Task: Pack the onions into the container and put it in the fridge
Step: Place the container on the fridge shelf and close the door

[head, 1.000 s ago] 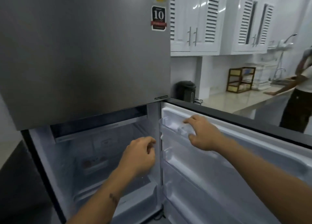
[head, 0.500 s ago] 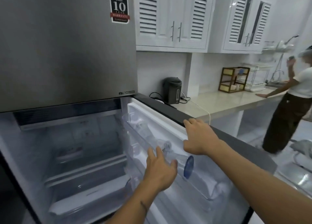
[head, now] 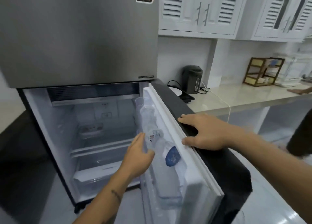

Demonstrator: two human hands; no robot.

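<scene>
The grey fridge [head: 76,38] has its lower compartment open. On a glass shelf deep inside sits a clear container [head: 91,129] with pale and reddish contents, blurred. My right hand [head: 206,132] grips the top edge of the lower fridge door [head: 219,164], thumb on the white inner rim. My left hand [head: 136,158] is open with fingers apart, lying against the door rack beside a clear bottle with a blue cap [head: 168,153]. It holds nothing.
A dark electric pot [head: 192,79] with a cable stands on the pale counter [head: 236,98] right of the fridge. A wooden rack [head: 263,71] sits further along. Another person's hand [head: 300,90] rests on the counter, their dark trousers [head: 300,136] at the right edge.
The door has swung from wide open toward the compartment under my right hand. My left hand moved from in front of the compartment to the door rack by the bottles.
</scene>
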